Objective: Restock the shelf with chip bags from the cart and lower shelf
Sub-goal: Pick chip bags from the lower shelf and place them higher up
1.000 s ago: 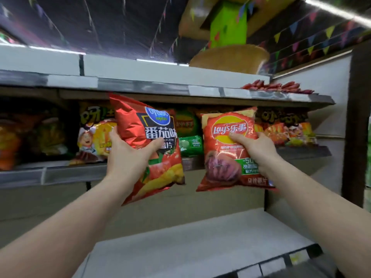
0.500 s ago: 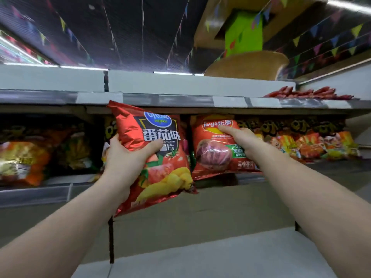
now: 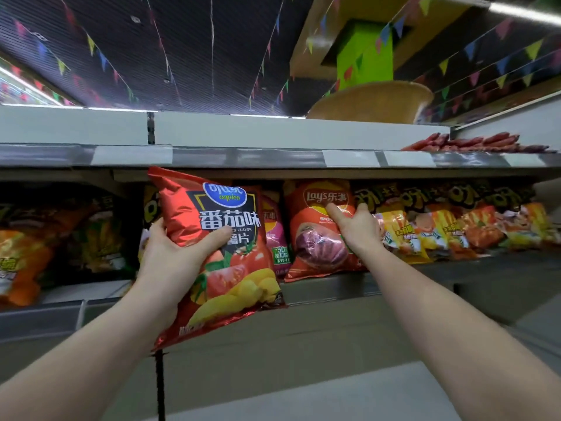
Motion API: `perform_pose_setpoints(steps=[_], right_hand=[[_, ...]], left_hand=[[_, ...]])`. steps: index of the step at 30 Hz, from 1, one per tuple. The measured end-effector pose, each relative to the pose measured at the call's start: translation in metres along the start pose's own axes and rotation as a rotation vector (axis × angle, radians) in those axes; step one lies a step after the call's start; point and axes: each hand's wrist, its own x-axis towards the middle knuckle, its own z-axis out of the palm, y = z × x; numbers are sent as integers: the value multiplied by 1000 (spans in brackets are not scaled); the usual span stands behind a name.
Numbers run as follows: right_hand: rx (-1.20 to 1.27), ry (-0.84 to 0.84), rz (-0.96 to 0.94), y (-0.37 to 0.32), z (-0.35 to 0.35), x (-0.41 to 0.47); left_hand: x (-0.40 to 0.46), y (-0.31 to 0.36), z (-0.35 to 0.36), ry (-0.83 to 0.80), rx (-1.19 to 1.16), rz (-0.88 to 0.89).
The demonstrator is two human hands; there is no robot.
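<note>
far left of the shelf (image 3: 318, 288): dim orange and yellow snack bags (image 3: 21, 262) standing in shadow, labels unreadable.

left hand (image 3: 173, 256): grip clamped on the tomato chip bag (image 3: 221, 238), thumb across the front under the printed characters, fingers behind its left edge. bag is red, tilted with its top leaning left, held in the air in front of the shelf edge; its lower corner hangs below the shelf lip. not resting on the shelf.

just behind it, right: a partly hidden red and purple bag (image 3: 274, 238) standing on the shelf.

right hand (image 3: 355, 226): grip on the lay's bag (image 3: 315, 232), fingers curled over its upper right area, thumb on the front. this bag stands upright on the shelf, bottom edge at the front lip, top close under the upper shelf (image 3: 273, 156).

right of the hand: a row of yellow and orange bags (image 3: 455, 229), leaning, touching one another.

upper shelf, far right: a pile of red sausages (image 3: 473, 142).
</note>
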Motion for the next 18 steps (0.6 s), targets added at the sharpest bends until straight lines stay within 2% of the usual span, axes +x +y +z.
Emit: perform_pose_setpoints(steps=[3,6,9,14,18], right_hand=[[-244,168,-291,-7,-5,-15],[-355,43,-461,-6,-3,-35],[-517,-146,-460,4,4,-49],[-696,-159,-467,10,13,-40],[-685,-170,-460,13,15,-40]], left_hand=[[-2,1,4,1,-26,-13],[-3,2,9,2,-42,-18],[-3,1,13,-22,-57,-22],[-3,-2,11,-35,-84,-41],[-7,0,6,-9,-111,-52]])
